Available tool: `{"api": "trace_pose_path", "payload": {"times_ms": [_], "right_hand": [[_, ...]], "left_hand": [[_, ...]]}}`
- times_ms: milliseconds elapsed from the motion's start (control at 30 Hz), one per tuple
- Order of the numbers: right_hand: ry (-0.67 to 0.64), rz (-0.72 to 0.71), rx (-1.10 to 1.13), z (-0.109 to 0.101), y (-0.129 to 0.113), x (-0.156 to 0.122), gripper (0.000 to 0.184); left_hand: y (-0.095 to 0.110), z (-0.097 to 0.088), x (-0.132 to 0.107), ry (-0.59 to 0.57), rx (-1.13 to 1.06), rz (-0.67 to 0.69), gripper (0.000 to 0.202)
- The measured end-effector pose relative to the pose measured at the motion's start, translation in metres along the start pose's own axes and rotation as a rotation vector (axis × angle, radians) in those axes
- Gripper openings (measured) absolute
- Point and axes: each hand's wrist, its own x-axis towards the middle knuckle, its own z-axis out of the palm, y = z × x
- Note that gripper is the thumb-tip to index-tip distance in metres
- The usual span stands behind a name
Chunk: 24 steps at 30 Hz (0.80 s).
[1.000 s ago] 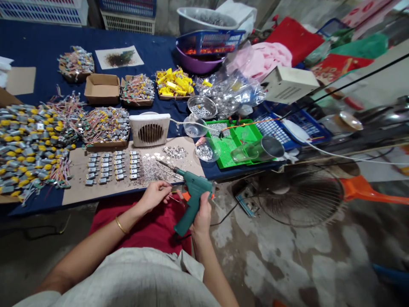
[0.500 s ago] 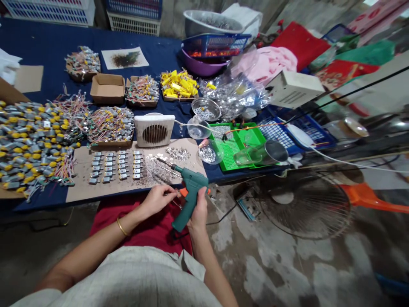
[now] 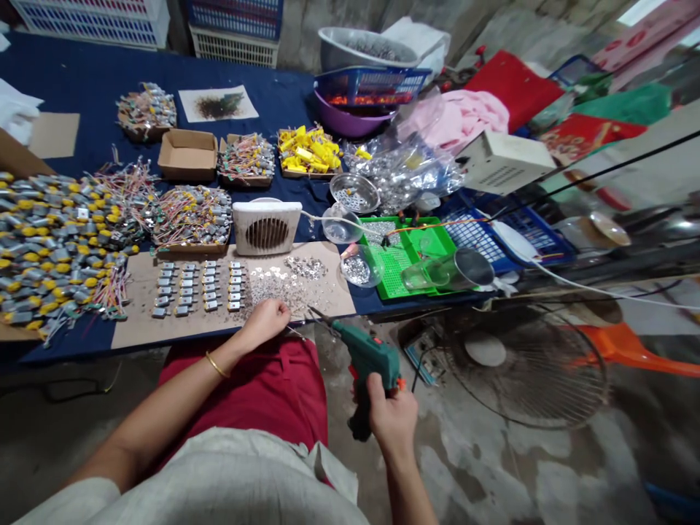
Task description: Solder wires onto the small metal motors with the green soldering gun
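Note:
My right hand [image 3: 394, 412] is wrapped round the handle of a green soldering gun [image 3: 369, 354] with orange parts. The gun is tilted, its metal tip pointing up and left toward the table's front edge. My left hand [image 3: 267, 321] is closed in a pinch above my lap, at the front edge of the cardboard sheet [image 3: 180, 332]. A thin silvery wire [image 3: 296, 333] shows just below its fingertips and seems to be held there. Small motors [image 3: 209, 286] stand in rows on the cardboard, left of my hands. Loose small metal pieces [image 3: 306, 267] lie scattered beyond the gun's tip.
A white fan-like box [image 3: 267, 227] stands behind the cardboard. Yellow-capped motors [image 3: 49, 248] are heaped at left. A green tray [image 3: 391, 273] and a clear bowl of metal bits [image 3: 358, 270] sit at right. Below them, a floor fan [image 3: 525, 357] stands beside me.
The soldering gun has moved right and down in my right hand, away from my left hand, and its tip is off the cardboard. My left hand has shifted slightly up and left.

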Motion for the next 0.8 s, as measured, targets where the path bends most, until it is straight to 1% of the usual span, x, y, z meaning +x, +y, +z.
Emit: {"api": "trace_pose_path", "payload": {"times_ms": [100,200,300,433,633,800], "right_hand": [[-0.048,-0.214,-0.171,-0.004,-0.009,0.000,0.048],[-0.034,-0.306,-0.242,-0.002,-0.020,0.007,0.047],[-0.045,-0.335,-0.285,0.000,-0.025,0.015,0.047],[-0.044,-0.353,-0.308,0.000,-0.025,0.018,0.048],[-0.044,-0.332,-0.322,0.001,-0.024,0.019,0.049],[-0.039,-0.321,-0.315,0.002,-0.024,0.021,0.050]], "left_hand": [[0.000,-0.001,0.003,-0.028,0.005,-0.018,0.019],[0.001,-0.002,0.005,-0.036,0.010,-0.016,0.018],[0.002,-0.004,0.008,-0.047,0.022,0.003,0.018],[0.001,-0.005,0.011,-0.060,0.041,0.007,0.019],[-0.003,-0.004,0.011,-0.067,0.001,0.035,0.018],[-0.002,-0.004,0.011,-0.062,0.024,0.027,0.018]]}}
